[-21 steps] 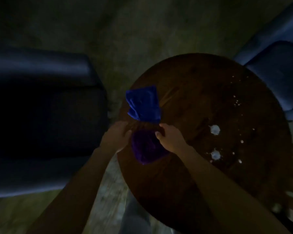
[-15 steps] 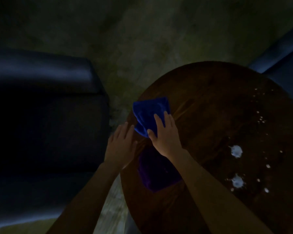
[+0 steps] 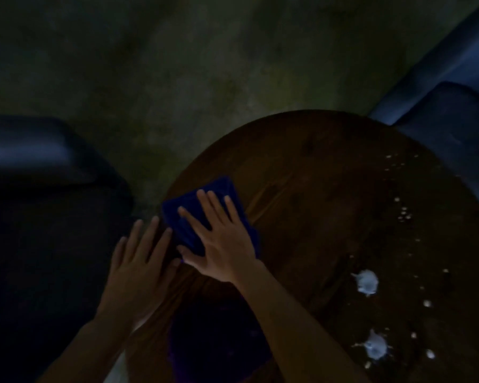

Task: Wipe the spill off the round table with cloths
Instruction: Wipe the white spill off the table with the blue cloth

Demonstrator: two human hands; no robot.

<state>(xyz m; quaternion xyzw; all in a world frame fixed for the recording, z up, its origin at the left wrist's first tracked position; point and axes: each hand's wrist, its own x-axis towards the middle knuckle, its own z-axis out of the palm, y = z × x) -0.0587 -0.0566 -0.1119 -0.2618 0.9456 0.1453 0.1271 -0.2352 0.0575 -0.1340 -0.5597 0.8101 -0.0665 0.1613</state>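
A round dark wooden table [image 3: 329,172] fills the lower right. A blue cloth [image 3: 186,217] lies near its left edge, and my right hand [image 3: 221,241] presses flat on it with fingers spread. My left hand [image 3: 138,272] rests flat and empty at the table's left edge, just left of the cloth. A purple cloth [image 3: 216,341] lies in shadow under my right forearm, near the front edge. White spill blobs [image 3: 367,283] and another blob [image 3: 376,348] sit on the right side, with small white droplets [image 3: 403,214] scattered further back.
A dark armchair [image 3: 39,217] stands close on the left of the table. A blue upholstered seat [image 3: 448,128] stands behind the table at the right. Dim mottled floor [image 3: 205,64] lies beyond. The scene is very dark.
My right hand has moved off the purple cloth and now lies flat on the blue cloth. My left hand has opened and flattened beside it. The view has shifted closer to the table.
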